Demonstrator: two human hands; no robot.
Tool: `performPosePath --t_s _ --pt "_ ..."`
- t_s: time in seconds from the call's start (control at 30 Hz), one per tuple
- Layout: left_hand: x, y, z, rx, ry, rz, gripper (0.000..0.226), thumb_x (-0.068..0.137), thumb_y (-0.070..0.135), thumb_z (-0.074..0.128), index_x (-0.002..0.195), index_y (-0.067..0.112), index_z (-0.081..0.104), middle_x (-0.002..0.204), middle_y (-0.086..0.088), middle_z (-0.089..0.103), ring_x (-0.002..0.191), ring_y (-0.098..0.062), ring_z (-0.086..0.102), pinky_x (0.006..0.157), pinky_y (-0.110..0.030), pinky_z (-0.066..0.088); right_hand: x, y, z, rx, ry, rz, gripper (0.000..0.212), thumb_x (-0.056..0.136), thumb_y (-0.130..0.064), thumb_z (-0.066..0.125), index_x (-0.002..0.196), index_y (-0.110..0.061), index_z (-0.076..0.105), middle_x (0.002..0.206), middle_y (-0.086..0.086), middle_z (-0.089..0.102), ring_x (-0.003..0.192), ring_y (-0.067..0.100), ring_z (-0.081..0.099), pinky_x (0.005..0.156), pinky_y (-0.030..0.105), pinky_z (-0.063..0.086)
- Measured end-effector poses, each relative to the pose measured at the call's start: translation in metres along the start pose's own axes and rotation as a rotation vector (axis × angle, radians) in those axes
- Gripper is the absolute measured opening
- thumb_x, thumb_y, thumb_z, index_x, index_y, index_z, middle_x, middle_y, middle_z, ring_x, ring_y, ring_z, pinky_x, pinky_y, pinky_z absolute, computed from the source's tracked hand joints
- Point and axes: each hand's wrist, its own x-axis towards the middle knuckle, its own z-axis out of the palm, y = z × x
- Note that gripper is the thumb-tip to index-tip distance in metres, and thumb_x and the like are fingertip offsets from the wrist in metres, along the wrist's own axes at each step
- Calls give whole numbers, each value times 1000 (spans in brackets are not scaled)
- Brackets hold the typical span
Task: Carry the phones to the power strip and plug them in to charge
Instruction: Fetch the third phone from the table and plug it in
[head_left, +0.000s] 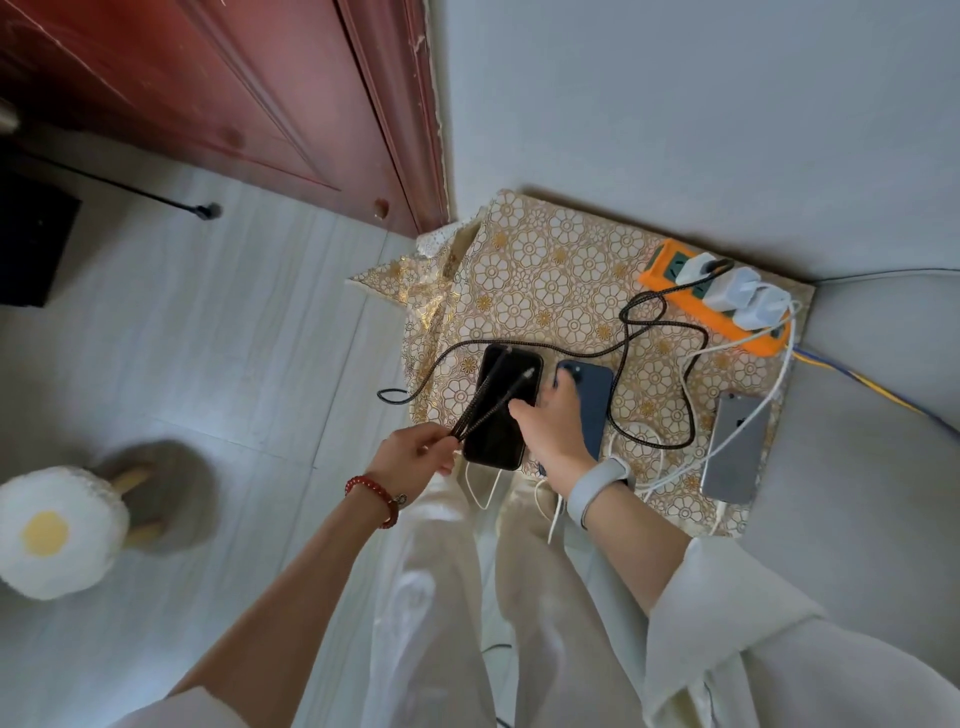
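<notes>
A black phone lies on the flower-patterned table, with a dark blue phone beside it on the right. A silver phone rests farther right with a white cable in it. My left hand pinches the braided black cable, whose split ends hang over the black phone. My right hand rests on the blue phone, thumb touching the black phone's edge. The orange power strip sits at the table's far right corner with three white chargers plugged in.
White cables loop on the table near its front edge. A red-brown door stands to the left and a grey sofa to the right. A fried-egg stool stands on the floor at left. My pale trousers fill the bottom middle.
</notes>
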Motion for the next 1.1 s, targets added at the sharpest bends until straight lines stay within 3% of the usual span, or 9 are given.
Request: performPosePath --t_s 0.1,0.2,0.33,0.47,0.6,0.7,0.8,0.97,1.1 --pt "-3 0 2 -73 -53 4 22 89 8 49 73 14 62 60 -1 57 48 3 55 52 -7 40 2 2 -5 -167 13 -274 50 85 -13 55 132 -10 39 136 9 40 131 22 33 109 34 27" --pt "-7 0 4 -131 -115 -15 28 90 2 46 66 8 60 61 -8 55 44 3 51 48 -5 38 2 -3 -11 -41 -127 -165 28 87 -22 53 114 -16 58 117 -2 57 116 14 50 92 26 39" --pt "-9 -1 6 -134 -117 -30 32 91 1 43 64 11 57 64 -10 54 43 3 49 47 -5 37 9 -1 -16 45 -39 -71 31 89 -23 51 119 -14 52 97 -13 55 95 8 52 81 23 35" --pt "-11 -2 9 -222 14 -66 21 92 -1 36 101 14 48 59 -7 52 40 -4 48 39 -11 35 13 13 -15 -142 88 -12 31 91 -11 39 113 7 52 114 19 59 108 36 53 90 39 42" --pt "-8 -4 10 -223 104 -87 24 92 1 37 107 16 48 67 -6 61 39 -2 52 36 -8 35 18 27 -6 -187 62 75 30 91 -15 46 101 13 53 100 29 59 103 42 55 79 37 44" --pt "-8 -5 10 -220 160 -131 22 90 -1 37 102 12 51 79 -3 66 47 -7 60 39 -10 40 23 30 5 -222 26 111 31 89 -22 53 105 4 49 102 16 54 105 37 54 76 31 40" --pt "-5 -6 8 -215 200 -154 20 87 -2 36 95 12 47 82 -4 63 52 -17 61 50 -28 47 28 27 18 -283 105 138 48 83 -30 63 111 2 40 121 24 49 110 40 50 88 42 44" --pt "-1 -8 -1 -62 280 -116 32 92 32 40 67 13 44 64 -4 59 46 -13 64 56 -32 46 29 23 43 -537 236 167 71 74 -39 72 117 1 33 126 25 43 116 40 45 92 44 41" --pt "5 -10 -6 -60 408 -59 21 92 14 40 76 11 53 70 -9 56 66 -22 59 67 -31 53 34 22 48 -511 252 216 74 71 -35 75 118 1 31 126 27 42 115 42 45 95 45 39"
